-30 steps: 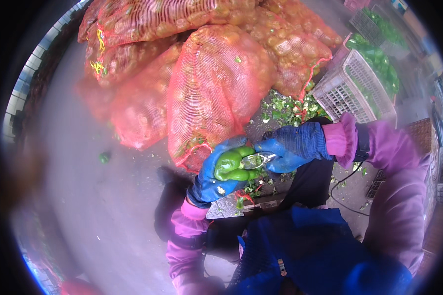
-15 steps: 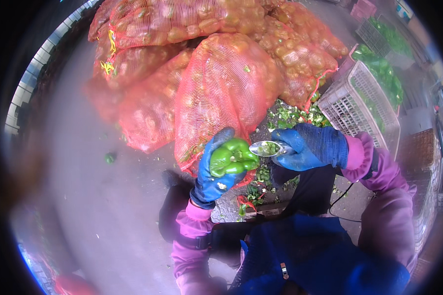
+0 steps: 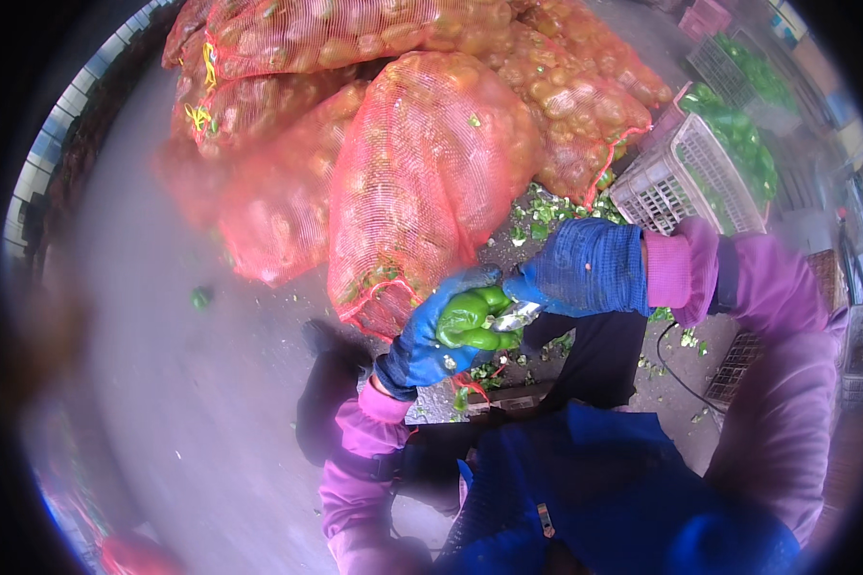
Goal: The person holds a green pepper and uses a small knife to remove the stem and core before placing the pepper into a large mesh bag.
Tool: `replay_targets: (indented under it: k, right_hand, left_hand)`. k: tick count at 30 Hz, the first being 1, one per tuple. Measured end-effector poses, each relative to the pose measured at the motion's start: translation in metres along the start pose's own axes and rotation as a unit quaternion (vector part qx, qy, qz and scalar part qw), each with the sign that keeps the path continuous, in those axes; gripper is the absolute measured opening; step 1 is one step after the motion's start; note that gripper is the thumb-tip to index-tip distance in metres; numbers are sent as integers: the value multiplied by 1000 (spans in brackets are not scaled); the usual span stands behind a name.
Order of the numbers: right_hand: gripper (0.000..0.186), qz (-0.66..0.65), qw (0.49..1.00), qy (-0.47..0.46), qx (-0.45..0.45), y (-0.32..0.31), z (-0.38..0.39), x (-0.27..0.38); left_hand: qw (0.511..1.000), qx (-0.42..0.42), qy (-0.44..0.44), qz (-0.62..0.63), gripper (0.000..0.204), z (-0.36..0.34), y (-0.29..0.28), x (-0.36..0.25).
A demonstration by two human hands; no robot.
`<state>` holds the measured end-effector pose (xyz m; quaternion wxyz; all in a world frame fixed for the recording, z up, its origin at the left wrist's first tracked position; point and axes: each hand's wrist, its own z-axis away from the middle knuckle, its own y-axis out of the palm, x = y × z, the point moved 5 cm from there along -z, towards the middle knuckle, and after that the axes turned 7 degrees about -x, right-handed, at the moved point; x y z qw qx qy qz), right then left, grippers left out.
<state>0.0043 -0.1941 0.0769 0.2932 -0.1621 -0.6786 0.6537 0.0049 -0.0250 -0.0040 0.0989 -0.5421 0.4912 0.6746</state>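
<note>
My left hand (image 3: pixel 438 331), in a blue work glove, is wrapped round a green bell pepper (image 3: pixel 467 318). The pepper's stem side faces right. My right hand (image 3: pixel 566 273), gloved in blue too, grips a shiny metal spoon-like scoop (image 3: pixel 516 317). Its tip presses against the pepper or just into it; the exact depth is hidden. The scoop's handle is covered by my right fingers. Just beyond the hands stands a red mesh sack (image 3: pixel 422 163), its open mouth towards me.
More full mesh sacks (image 3: pixel 326 43) are piled at the back. A pale plastic crate (image 3: pixel 666 172) of green peppers leans at the right, with a dark crate (image 3: pixel 724 72) behind it. Green scraps (image 3: pixel 547 216) litter the floor, and a cable (image 3: pixel 678 379) curves beside my leg.
The scoop has moved from beside the pepper onto its stem side. My right hand has turned over and come down and left; the pepper has shifted slightly right.
</note>
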Motion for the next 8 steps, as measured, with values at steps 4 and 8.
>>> replay_targets:
  k: [4, 8]
  right_hand:
    - [32, -108, 994, 34, 0, 29, 7, -2]
    - [50, -280, 949, 140, 38, 43, 4, -1]
  left_hand:
    - [999, -5, -26, -27, 83, 2, 2, 1]
    - [997, -32, 62, -24, 85, -2, -25, 30]
